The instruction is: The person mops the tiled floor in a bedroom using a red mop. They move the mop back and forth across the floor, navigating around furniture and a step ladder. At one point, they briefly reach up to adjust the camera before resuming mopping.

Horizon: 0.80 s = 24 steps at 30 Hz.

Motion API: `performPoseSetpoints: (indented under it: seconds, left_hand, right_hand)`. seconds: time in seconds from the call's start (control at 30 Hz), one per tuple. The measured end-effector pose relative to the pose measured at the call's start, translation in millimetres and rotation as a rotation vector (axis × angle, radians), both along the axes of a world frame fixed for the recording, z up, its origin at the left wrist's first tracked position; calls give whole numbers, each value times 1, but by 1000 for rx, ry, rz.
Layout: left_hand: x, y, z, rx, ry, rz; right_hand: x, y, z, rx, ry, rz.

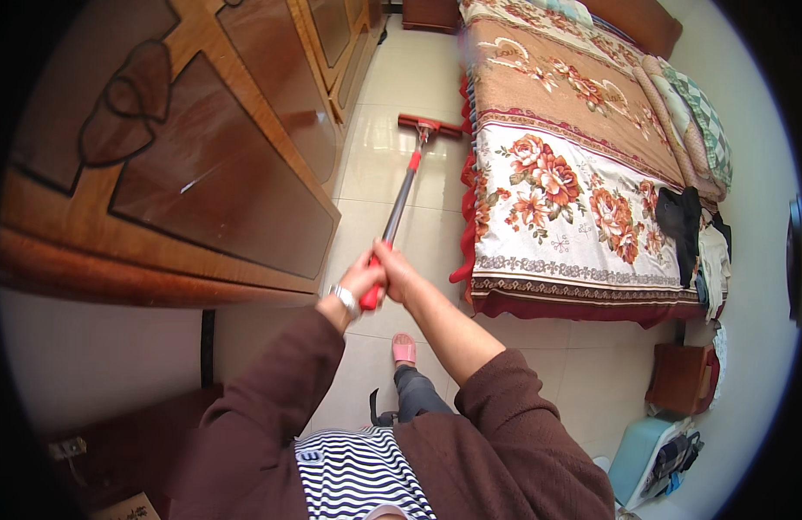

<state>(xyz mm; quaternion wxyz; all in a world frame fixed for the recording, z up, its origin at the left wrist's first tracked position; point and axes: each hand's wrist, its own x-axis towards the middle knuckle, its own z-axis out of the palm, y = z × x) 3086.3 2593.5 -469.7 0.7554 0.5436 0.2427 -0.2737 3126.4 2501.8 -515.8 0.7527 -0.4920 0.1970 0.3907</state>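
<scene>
A mop [399, 204] with a dark grey pole, red grip and wide red head reaches away from me, its head down on the tiled floor near the bed's side. My left hand [359, 282], with a silver watch at the wrist, is closed around the red grip near its end. My right hand [397, 272] wraps the handle from the other side, close against the left. Parts of the fingers on both hands are hidden behind the grip and each other.
Along the left stands a brown wooden wardrobe [219, 147]. A bed [548, 260] with a floral cover and red skirt fills the right. Pale tiles [379, 165] run between them. A small wooden cabinet [678, 377] and a light blue bin [639, 455] stand lower right.
</scene>
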Motion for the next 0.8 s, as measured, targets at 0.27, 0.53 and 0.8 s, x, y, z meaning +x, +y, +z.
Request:
performPoseSetpoints:
  seconds: [0.27,0.53,0.8]
  left_hand:
    - [124,-47,-52,-44,-116,145]
    - [-86,-21,27,119,86,-12]
    - [-262,42,149,40,265,-84]
  right_hand:
    - [59,-43,-12,206,-19,-223]
    - [-52,-40,-31,221,154,-9]
    - [-210,12,40,213,373,28]
